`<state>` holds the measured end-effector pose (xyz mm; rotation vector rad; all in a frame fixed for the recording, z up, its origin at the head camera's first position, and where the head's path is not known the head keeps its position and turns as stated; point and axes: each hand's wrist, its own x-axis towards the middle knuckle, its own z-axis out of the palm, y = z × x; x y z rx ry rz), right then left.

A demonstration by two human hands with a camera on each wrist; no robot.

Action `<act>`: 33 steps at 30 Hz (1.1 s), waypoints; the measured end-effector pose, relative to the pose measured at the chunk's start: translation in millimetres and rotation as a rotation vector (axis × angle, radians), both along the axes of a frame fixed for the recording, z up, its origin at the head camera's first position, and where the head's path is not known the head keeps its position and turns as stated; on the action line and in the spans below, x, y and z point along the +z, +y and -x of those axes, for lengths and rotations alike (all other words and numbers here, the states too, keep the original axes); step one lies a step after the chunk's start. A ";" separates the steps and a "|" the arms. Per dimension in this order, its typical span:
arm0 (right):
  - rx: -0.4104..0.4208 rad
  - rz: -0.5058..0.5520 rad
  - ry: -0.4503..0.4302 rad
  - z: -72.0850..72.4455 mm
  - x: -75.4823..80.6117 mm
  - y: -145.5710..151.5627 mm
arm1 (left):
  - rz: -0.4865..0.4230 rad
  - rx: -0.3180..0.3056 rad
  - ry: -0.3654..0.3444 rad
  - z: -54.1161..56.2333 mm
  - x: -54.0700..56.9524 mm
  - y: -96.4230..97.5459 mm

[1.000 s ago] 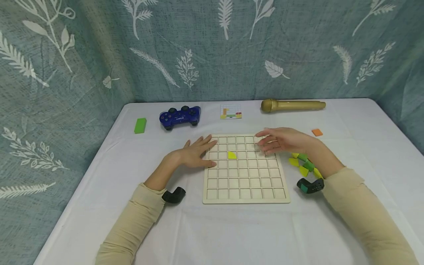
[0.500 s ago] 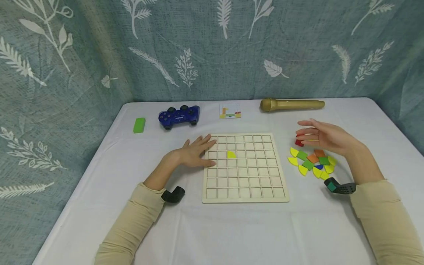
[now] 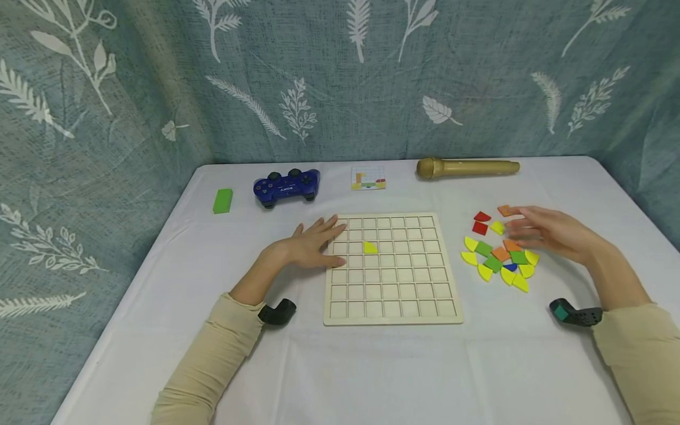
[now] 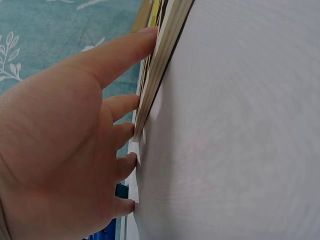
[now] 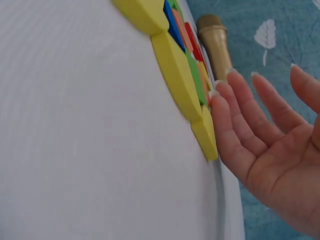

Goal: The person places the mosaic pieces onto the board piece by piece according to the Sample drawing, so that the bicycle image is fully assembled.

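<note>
A square wooden grid board (image 3: 393, 291) lies on the white table. One yellow quarter-round piece (image 3: 370, 248) sits in a cell at its upper left. The left hand (image 3: 308, 247) rests with spread fingers on the board's left edge; in the left wrist view its thumb (image 4: 125, 52) touches the rim. To the right of the board, the right hand (image 3: 552, 231) hovers with relaxed fingers beside the loose pieces, holding nothing. Among these are a red square (image 3: 480, 228), a green square (image 3: 484, 248), an orange piece (image 3: 503, 211) partly behind the fingertips, and several yellow quarter-rounds (image 5: 180, 75).
Along the back of the table stand a blue game controller (image 3: 287, 188), a small pattern card (image 3: 368, 178) and a gold microphone (image 3: 467, 168). A green block (image 3: 222, 201) lies at the left. Behind them hangs a leaf-printed curtain (image 3: 372, 82).
The right hand has moved from over the board's upper right corner to the right, past the loose pieces, uncovering them. The left hand has stayed on the board's edge.
</note>
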<state>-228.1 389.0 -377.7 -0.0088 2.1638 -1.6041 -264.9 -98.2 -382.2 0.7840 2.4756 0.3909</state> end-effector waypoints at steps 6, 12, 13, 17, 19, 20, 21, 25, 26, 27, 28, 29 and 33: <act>0.066 -0.123 0.054 -8.0 1.0 8.4 | -0.005 -0.003 0.002 -0.3 2.7 0.5; 0.083 -0.095 0.073 -8.2 -0.5 4.3 | -0.004 -0.007 0.004 -1.7 4.7 -0.8; 0.079 -0.082 0.078 -8.2 -1.3 3.2 | -0.005 -0.007 0.004 -1.7 4.5 -0.9; 0.052 -0.072 0.088 -7.2 -3.6 -1.2 | -0.002 -0.007 0.000 -1.2 3.0 -0.7; 0.035 -0.095 0.093 -6.8 -3.9 -3.5 | -0.002 -0.006 0.000 -1.0 2.5 -0.5; 0.028 -0.108 0.095 -6.7 -3.9 -4.5 | 0.001 -0.004 -0.001 -0.8 2.3 -0.2; 0.022 -0.122 0.095 -6.6 -4.0 -5.2 | 0.001 -0.003 -0.001 -0.7 2.2 -0.2; 0.026 -0.214 0.095 -7.0 -4.1 -7.3 | 0.000 -0.005 0.002 -0.5 1.8 0.6; 0.036 -0.239 0.100 -7.2 -4.0 -7.7 | 0.001 -0.005 0.002 -0.7 1.8 0.6; 0.047 -0.268 0.108 -7.3 -4.1 -8.2 | -0.003 -0.005 0.004 -0.8 2.0 0.7; 0.056 -0.297 0.119 -7.5 -3.9 -9.0 | -0.004 -0.004 0.004 -0.9 2.1 0.8; 0.065 -0.317 0.130 -7.6 -3.7 -9.8 | -0.006 -0.001 0.003 -1.0 2.2 1.0; 0.095 -0.361 0.188 -7.2 -3.7 -13.1 | -0.011 0.001 0.005 -1.4 2.4 1.3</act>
